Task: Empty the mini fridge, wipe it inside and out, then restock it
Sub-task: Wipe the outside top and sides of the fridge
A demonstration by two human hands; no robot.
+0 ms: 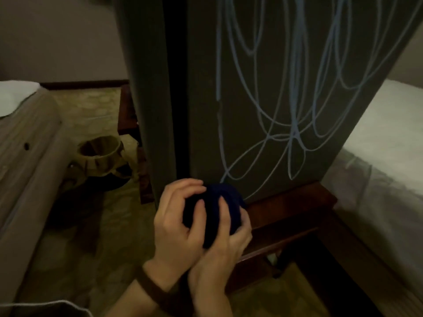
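The dark mini fridge fills the upper middle of the head view, its side panel covered in looping light-blue scribbles. It stands on a low dark wooden stand. Just below the fridge's lower corner, a bunched dark blue cloth is held between both hands. My left hand wraps it from the left, fingers curled over the top. My right hand cups it from below and from the right. A brown band circles my left wrist. The fridge door's front face is not visible.
A bed edge with beige covering runs along the left. A woven bin sits on the patterned carpet beside the fridge. Another bed with a white sheet lies at the right, close to the wooden stand.
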